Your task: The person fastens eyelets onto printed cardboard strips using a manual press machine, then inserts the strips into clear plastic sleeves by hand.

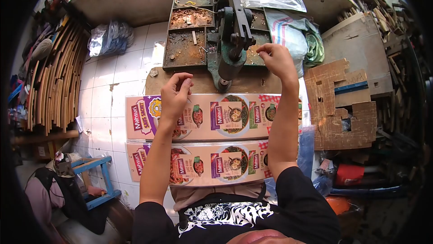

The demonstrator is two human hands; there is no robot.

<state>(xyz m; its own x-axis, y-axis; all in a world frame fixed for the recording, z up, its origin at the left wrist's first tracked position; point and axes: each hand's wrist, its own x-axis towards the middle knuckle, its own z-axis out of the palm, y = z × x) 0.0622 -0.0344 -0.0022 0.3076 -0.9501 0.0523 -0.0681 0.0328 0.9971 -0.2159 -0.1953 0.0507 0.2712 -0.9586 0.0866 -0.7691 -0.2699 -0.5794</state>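
Note:
Two long printed sheets lie one behind the other, the rear sheet (205, 115) and the front sheet (207, 178), both with food pictures. My left hand (177, 94) is above the left part of the rear sheet, its fingers curled together; whatever they may hold is too small to make out. Over the right side of a compartmented metal tray (185, 67) is my right hand (276, 59), thumb and fingertips pinched. Any small item in that pinch cannot be made out. Between my hands stands a green hand press (230, 59), its lower end just behind the rear sheet.
Cut cardboard (347, 108) lies at the right, near a plastic sack (286, 32). Stacked boards (56, 77) fill the left side. A plastic bundle (110, 38) rests on the tiles at the back left, and a blue frame (106, 181) stands at the lower left.

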